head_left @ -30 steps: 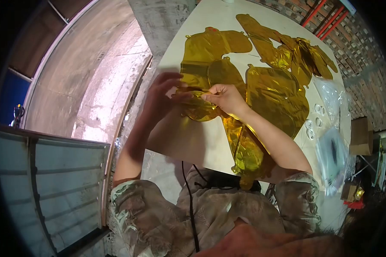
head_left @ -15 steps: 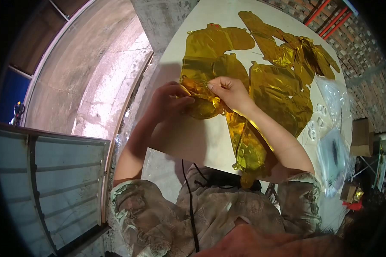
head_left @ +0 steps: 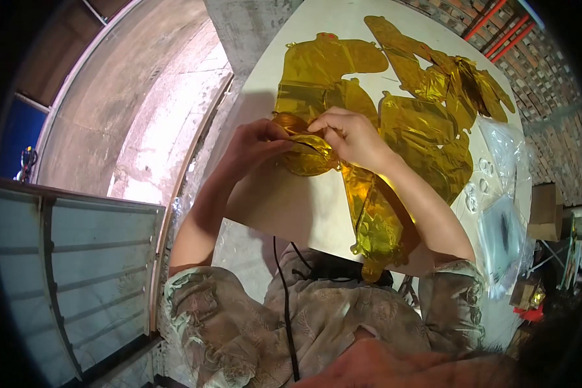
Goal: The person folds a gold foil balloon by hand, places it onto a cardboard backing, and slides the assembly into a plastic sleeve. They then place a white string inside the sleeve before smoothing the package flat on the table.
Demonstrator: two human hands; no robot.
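Several flat gold foil pieces lie spread over a pale table (head_left: pixel 271 210). My left hand (head_left: pixel 255 147) pinches the near part of one gold foil piece (head_left: pixel 304 87), with thumb and fingertips pressed together. Close on its right, my right hand (head_left: pixel 350 137) also pinches that foil. Between the hands a fold of the foil is raised, with a dark gap along it. Another foil piece (head_left: pixel 378 236) runs under my right forearm and hangs over the near table edge. A wider gold piece (head_left: pixel 414 123) lies right of my right hand.
More crumpled gold foil (head_left: pixel 459 77) lies at the back right. Clear plastic bags (head_left: pixel 501 239) and small clear rings (head_left: pixel 471 194) are along the right side. A cardboard box (head_left: pixel 546 210) stands beyond the table, and a metal-framed panel (head_left: pixel 103 271) is at the left.
Both hands still pinch the foil. My left fingers have shifted slightly up and right, my right fingers slightly left, and the foil between them now looks smoother and raised.
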